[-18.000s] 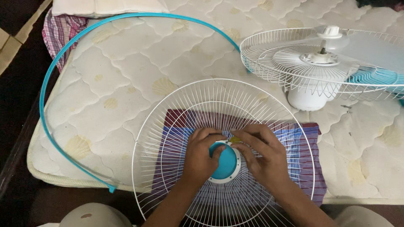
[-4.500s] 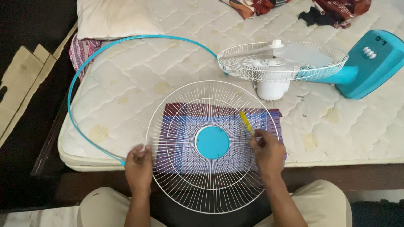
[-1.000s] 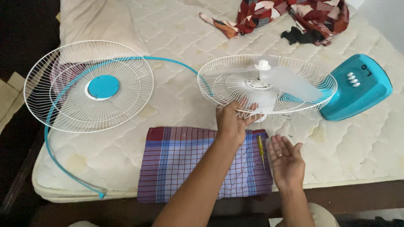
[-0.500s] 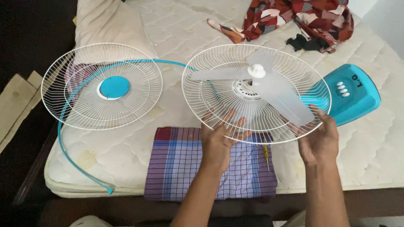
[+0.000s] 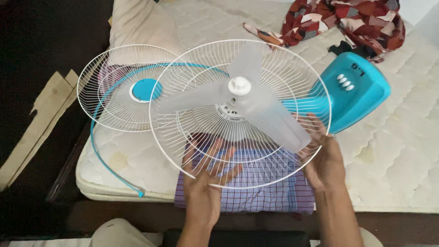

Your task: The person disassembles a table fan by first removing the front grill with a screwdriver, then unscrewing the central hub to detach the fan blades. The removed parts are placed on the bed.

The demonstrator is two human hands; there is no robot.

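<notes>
Surface: quilted mattress point(image 5: 402, 151) on a dark bed frame, with a pillow point(image 5: 137, 23) at the far left and patterned cloths point(image 5: 347, 20) at the far right.
Fan: rear guard point(image 5: 192, 151) with clear blades point(image 5: 270, 121) and white hub cap point(image 5: 239, 85) is tipped up toward the camera; half a second ago it lay flatter and further right.
Base: blue base point(image 5: 354, 89) lies on its side behind the guard, now lifted nearer to the middle.
Left hand point(image 5: 206, 180): spread flat under the guard's near rim, fingers open, grip wide, supporting rather than closing.
Right hand point(image 5: 322, 160): cupped under the right rim, grip loosely open against the wires.
Front guard point(image 5: 119, 87): flat on the mattress at left, now overlapped in view by the lifted guard.
Blue ring point(image 5: 103, 153): loose, under the front guard, unmoved.
Plaid cloth point(image 5: 256, 196): beneath the hands, unmoved.
</notes>
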